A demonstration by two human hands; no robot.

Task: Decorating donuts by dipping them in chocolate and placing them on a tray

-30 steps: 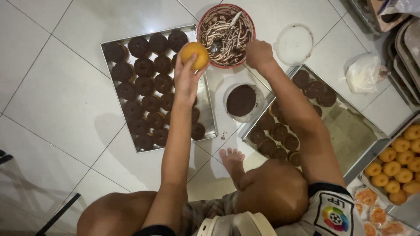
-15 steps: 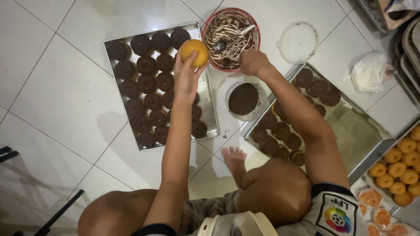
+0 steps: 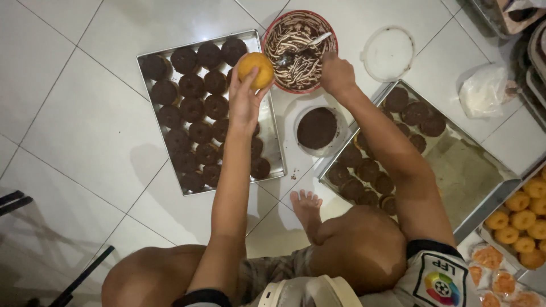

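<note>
On a white tiled floor, seen from my remote feed, a seated person works between two metal trays: the left hand (image 3: 245,102) holds a plain golden doughnut (image 3: 255,69) up in its fingertips, fingers curled around its lower edge, right beside the rim of a red bowl (image 3: 328,34) streaked with dark and pale chocolate. The right hand (image 3: 337,74) rests closed at the bowl's near edge; I read its fingers as pinched on the handle of a spoon (image 3: 301,50) lying in the mix, though the grip itself is hidden from me. I judge the step in hand to be coating: the doughnut is poised at the bowl, not yet dipped or spread. The next move, as I see it, calls for bringing the doughnut's face over the chocolate and keeping drips over the bowl. The left tray (image 3: 147,55) is nearly full of dark-coated doughnuts; the right tray (image 3: 455,165) holds fewer, along two edges. A small round tub of dark topping (image 3: 317,128) sits between them, and uncoated doughnuts (image 3: 520,219) wait at far right.
</note>
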